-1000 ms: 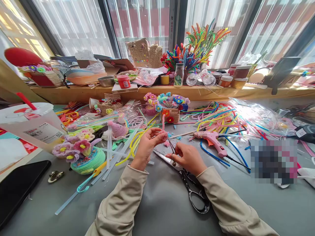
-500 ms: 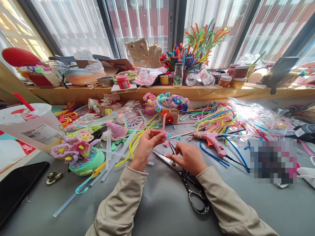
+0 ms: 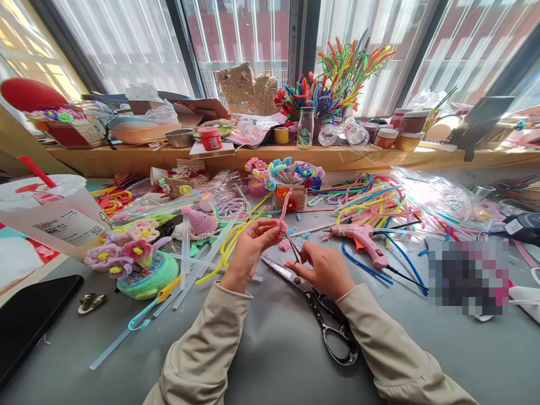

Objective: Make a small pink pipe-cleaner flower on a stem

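My left hand [image 3: 253, 250] is closed, pinching a pink pipe cleaner [image 3: 286, 207] between thumb and fingertips. Its free end points upward, and its lower part is bunched at my fingers. My right hand [image 3: 323, 267] is wrapped around a small pair of scissors [image 3: 293, 247], whose tips meet the lower part of the pipe cleaner. I cannot tell whether the blades are cutting it. Beneath my right hand, large black-handled scissors [image 3: 337, 337] lie on the grey table. Pink and blue fuzzy scraps [image 3: 285, 246] are scattered just behind my hands.
A pink glue gun [image 3: 365, 239] lies to the right, near a heap of coloured pipe cleaners [image 3: 379, 205]. On the left are a green flower-topped piece [image 3: 147, 275], a drink cup [image 3: 54, 208] and a black phone [image 3: 37, 323]. Clear glue sticks [image 3: 185, 247] lie behind my left hand.
The free end of the pink pipe cleaner has shifted slightly up and to the right. Both hands keep nearly the same place and hold.
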Motion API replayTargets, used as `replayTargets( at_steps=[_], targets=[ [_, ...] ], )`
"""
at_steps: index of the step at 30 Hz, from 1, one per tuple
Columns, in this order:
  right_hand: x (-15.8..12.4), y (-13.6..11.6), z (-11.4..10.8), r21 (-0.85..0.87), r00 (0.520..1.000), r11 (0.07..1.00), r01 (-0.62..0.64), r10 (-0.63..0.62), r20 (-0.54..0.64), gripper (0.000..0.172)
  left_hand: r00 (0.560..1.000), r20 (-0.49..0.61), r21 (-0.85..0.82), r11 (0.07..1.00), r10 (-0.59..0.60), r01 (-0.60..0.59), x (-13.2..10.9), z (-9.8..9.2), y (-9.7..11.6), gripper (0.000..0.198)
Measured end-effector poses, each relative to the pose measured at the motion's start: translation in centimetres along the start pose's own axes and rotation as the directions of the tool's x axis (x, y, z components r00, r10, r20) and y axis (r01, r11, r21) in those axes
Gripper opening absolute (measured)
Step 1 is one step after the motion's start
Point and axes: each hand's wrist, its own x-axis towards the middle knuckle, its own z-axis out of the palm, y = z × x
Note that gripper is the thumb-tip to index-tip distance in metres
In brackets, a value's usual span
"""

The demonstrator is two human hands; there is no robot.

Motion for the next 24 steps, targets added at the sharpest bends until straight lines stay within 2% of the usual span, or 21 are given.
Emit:
replayTargets(
  at_steps=[18,24],
  targets=[
    [0.07,0.63,0.09,-0.165,0.999,0.985,0.05,-0.051,-0.002,0.042,1.0,0.024,0.072,0.997,0.005,-0.006,0.16,-0.27,-0.28,0.019],
    [0.04,0.42,0.09,-0.081,0.999,0.996,0.035,-0.035,-0.001,0.043,1.0,0.018,0.071,0.997,0.006,-0.008,0.17,-0.24,-0.3,0.02]
  ],
)
